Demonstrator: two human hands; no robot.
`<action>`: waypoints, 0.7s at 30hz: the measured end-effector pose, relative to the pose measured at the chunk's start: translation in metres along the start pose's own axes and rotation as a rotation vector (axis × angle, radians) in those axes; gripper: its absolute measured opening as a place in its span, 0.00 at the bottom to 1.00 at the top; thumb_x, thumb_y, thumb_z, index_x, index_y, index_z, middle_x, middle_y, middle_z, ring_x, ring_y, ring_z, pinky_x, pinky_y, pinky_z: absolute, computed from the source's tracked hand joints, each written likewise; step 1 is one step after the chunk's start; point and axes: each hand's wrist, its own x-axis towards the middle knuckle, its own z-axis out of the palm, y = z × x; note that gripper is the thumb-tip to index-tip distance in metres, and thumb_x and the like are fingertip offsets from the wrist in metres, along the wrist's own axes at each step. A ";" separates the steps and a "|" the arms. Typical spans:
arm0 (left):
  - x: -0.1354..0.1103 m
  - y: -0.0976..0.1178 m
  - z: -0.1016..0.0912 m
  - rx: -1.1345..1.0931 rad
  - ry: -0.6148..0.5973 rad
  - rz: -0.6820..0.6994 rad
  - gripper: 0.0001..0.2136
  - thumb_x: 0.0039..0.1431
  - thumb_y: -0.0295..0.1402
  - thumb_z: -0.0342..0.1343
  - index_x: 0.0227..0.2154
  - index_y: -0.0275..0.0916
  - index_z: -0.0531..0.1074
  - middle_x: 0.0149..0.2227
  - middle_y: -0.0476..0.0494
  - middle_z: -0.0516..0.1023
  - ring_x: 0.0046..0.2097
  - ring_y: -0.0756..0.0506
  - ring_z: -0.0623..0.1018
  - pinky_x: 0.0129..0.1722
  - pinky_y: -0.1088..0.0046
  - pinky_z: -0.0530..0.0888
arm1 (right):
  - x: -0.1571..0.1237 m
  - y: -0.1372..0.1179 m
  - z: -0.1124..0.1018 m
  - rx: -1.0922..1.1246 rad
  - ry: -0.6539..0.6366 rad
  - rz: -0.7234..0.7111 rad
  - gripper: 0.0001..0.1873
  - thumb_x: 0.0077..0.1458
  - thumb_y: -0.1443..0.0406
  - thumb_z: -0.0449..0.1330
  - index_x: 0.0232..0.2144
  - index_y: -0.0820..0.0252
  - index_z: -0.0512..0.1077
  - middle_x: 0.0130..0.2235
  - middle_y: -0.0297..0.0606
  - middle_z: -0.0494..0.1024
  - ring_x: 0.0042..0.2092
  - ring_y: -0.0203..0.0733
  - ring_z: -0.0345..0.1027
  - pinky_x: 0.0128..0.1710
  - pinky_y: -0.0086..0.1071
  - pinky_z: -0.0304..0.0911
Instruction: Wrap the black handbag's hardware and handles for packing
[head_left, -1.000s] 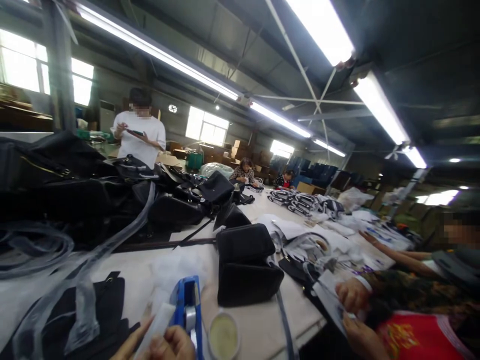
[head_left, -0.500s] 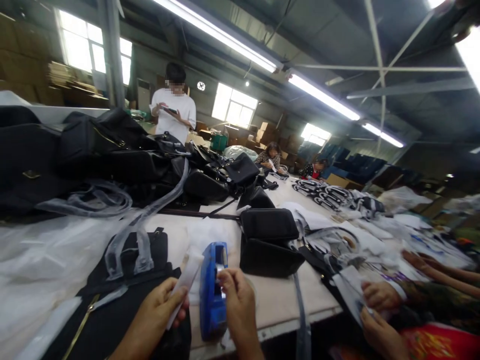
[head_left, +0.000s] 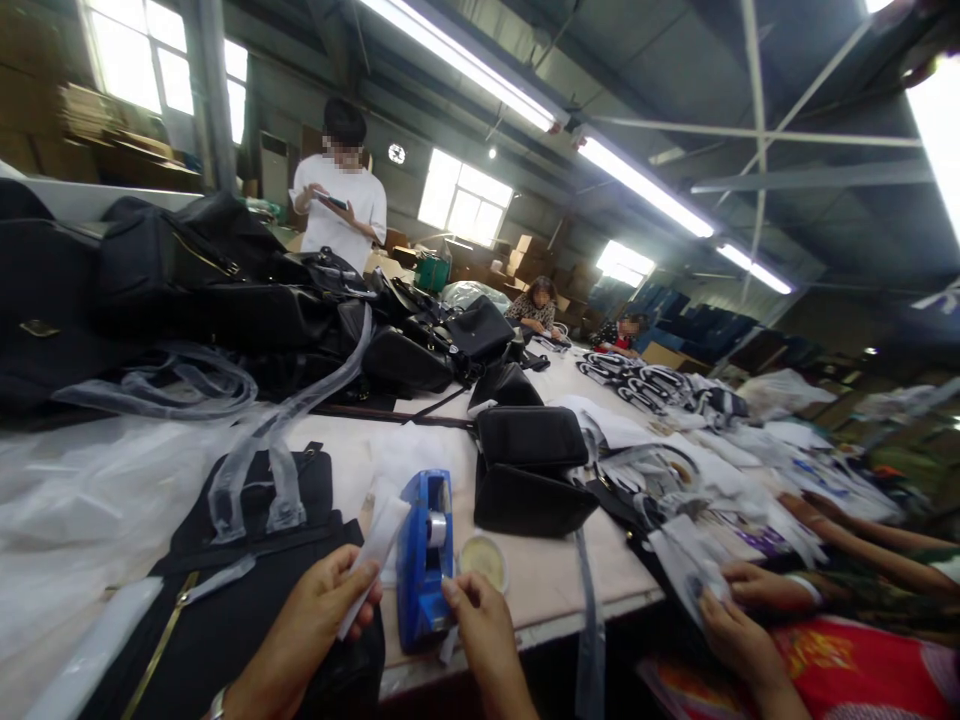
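My left hand [head_left: 319,615] is closed round a folded, whitish strip [head_left: 384,532] that looks like thin wrapping material. Just right of it, a blue tape dispenser [head_left: 412,575] stands on the table, a roll of tape showing in its frame. At the dispenser's near end, the fingertips of my right hand [head_left: 486,625] are pinched together; whatever lies between them is too small to make out. Beneath and left of my left hand lies a black bag [head_left: 255,610], its straps wrapped in clear plastic and a gold zip along it.
Black bags [head_left: 255,320] are heaped at the back left. Two black box-shaped pieces [head_left: 532,480] sit beyond the dispenser, near a pale round disc [head_left: 486,560]. A co-worker's hands [head_left: 739,620] hold a white sheet at right. Other people stand or sit farther back.
My right hand has moved down and nearer along the dispenser, from its tape roll to its near end. My left hand still grips the strip. The view has shifted slightly.
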 end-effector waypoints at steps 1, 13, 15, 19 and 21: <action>0.001 -0.002 -0.001 0.000 0.001 0.003 0.20 0.48 0.52 0.62 0.26 0.38 0.71 0.24 0.51 0.73 0.24 0.50 0.70 0.23 0.77 0.65 | -0.001 -0.002 -0.001 0.015 -0.010 0.009 0.20 0.51 0.49 0.61 0.21 0.59 0.70 0.23 0.31 0.69 0.28 0.38 0.64 0.28 0.27 0.59; 0.004 -0.009 -0.003 0.044 -0.040 0.000 0.19 0.55 0.51 0.57 0.28 0.37 0.69 0.26 0.51 0.73 0.26 0.51 0.69 0.25 0.77 0.65 | -0.033 0.005 -0.015 0.319 -0.211 0.251 0.25 0.47 0.44 0.64 0.26 0.61 0.67 0.21 0.31 0.71 0.17 0.27 0.50 0.16 0.22 0.47; 0.004 -0.009 -0.003 0.050 -0.033 0.006 0.19 0.56 0.51 0.57 0.28 0.37 0.69 0.26 0.51 0.73 0.26 0.51 0.69 0.25 0.77 0.65 | -0.035 0.018 -0.013 0.363 -0.186 0.300 0.27 0.43 0.43 0.66 0.26 0.61 0.68 0.20 0.30 0.71 0.16 0.27 0.51 0.15 0.22 0.50; 0.006 -0.012 -0.004 0.054 -0.027 0.017 0.19 0.55 0.51 0.57 0.28 0.37 0.69 0.26 0.50 0.73 0.26 0.51 0.69 0.25 0.77 0.65 | -0.037 0.031 -0.009 0.404 -0.182 0.364 0.30 0.38 0.42 0.67 0.25 0.62 0.67 0.20 0.30 0.70 0.16 0.27 0.52 0.15 0.22 0.54; 0.007 -0.014 -0.005 0.058 -0.029 0.004 0.19 0.55 0.51 0.57 0.28 0.37 0.69 0.26 0.51 0.73 0.26 0.51 0.69 0.25 0.77 0.65 | -0.036 0.031 -0.009 0.377 -0.191 0.384 0.32 0.35 0.40 0.67 0.24 0.61 0.66 0.19 0.29 0.69 0.16 0.27 0.52 0.15 0.23 0.54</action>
